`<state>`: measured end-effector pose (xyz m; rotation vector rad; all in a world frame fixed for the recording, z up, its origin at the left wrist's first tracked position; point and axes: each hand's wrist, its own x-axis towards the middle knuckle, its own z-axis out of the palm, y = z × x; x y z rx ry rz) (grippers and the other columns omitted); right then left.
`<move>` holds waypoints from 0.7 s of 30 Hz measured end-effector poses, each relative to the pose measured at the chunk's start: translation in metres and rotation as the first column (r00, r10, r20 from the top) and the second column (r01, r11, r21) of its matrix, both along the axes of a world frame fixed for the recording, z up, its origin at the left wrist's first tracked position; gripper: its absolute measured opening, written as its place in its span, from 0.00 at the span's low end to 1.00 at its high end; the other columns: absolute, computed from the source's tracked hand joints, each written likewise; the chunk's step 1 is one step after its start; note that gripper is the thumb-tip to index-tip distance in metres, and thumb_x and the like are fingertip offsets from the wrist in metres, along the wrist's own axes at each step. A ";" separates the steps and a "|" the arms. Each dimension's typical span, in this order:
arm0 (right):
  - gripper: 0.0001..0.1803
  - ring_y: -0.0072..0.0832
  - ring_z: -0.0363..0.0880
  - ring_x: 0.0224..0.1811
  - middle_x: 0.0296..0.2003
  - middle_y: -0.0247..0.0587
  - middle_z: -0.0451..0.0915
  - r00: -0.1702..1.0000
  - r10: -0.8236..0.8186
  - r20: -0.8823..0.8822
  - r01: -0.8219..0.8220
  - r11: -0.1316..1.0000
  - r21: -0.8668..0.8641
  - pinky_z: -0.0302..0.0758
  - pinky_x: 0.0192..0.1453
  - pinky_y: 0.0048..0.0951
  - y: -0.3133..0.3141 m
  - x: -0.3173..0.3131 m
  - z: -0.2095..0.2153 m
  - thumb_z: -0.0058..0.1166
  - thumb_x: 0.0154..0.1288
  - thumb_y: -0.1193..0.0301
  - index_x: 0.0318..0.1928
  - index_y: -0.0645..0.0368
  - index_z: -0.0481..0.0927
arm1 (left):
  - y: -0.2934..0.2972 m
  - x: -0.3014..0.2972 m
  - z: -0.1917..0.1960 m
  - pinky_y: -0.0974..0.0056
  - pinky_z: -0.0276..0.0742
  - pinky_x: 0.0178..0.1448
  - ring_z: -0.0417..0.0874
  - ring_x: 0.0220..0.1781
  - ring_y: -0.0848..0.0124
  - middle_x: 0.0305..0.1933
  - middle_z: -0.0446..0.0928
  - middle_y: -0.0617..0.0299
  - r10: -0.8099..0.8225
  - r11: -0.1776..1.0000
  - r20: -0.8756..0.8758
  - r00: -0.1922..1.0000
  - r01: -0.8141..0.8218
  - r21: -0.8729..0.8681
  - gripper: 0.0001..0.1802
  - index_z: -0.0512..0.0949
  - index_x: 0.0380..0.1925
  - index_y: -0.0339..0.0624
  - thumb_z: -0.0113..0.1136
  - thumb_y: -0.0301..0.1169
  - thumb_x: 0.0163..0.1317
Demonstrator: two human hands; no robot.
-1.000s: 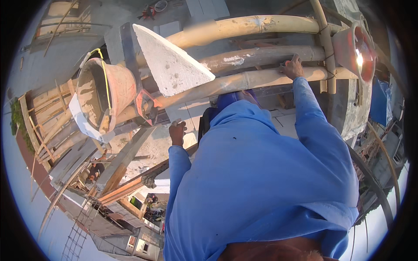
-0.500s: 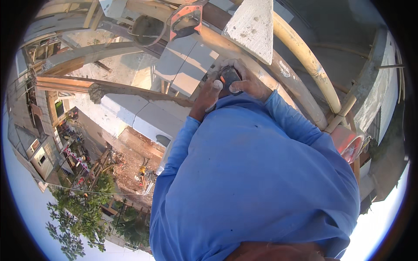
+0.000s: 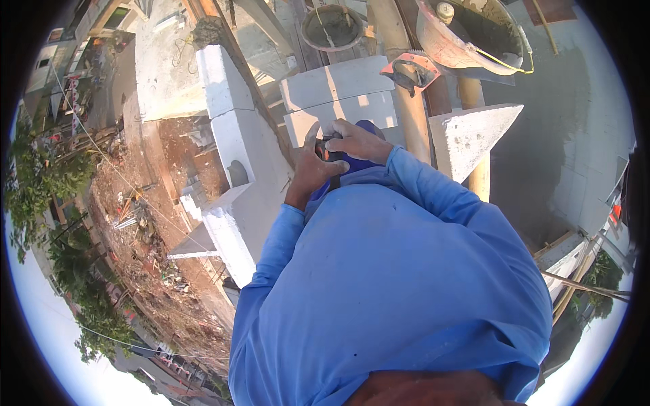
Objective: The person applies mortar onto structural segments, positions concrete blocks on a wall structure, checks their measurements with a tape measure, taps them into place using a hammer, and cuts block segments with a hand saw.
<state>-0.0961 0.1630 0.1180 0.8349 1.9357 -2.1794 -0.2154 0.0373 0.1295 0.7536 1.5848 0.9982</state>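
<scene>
Both my hands are together in front of my waist, around a small black object with an orange part [image 3: 324, 153], whose kind I cannot make out. My left hand [image 3: 313, 169] grips it from the left, its index finger and thumb stretched out. From the right, my right hand [image 3: 360, 143] closes over its top, fingers bent onto it. Just beyond the hands lie two pale blocks [image 3: 338, 88] side by side. An orange toothed tool with a dark grip [image 3: 413, 71] rests past them on the right.
A small bucket [image 3: 332, 28] of grey mix stands ahead, and a larger tub [image 3: 470, 37] at far right. A pale block wall [image 3: 227, 95] runs along my left, with a drop to rubble ground [image 3: 156, 250] beyond. A wedge-shaped block [image 3: 470, 139] and bamboo poles [image 3: 410, 125] are at right.
My view and body have turned, so the blocks, bucket and orange tool appear further right. The larger tub has come into sight. My left fingers are more stretched; both hands keep the black object.
</scene>
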 end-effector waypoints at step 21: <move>0.17 0.28 0.76 0.41 0.40 0.37 0.76 0.954 -0.287 -0.086 0.275 0.953 -0.130 0.75 0.42 0.32 0.122 -0.213 -0.104 0.55 0.61 0.66 0.48 0.59 0.73 | -0.300 0.061 -0.021 0.62 0.76 0.40 0.80 0.36 0.64 0.34 0.79 0.56 0.540 0.522 -0.313 0.781 -0.603 -0.603 0.33 0.79 0.47 0.42 0.66 0.32 0.31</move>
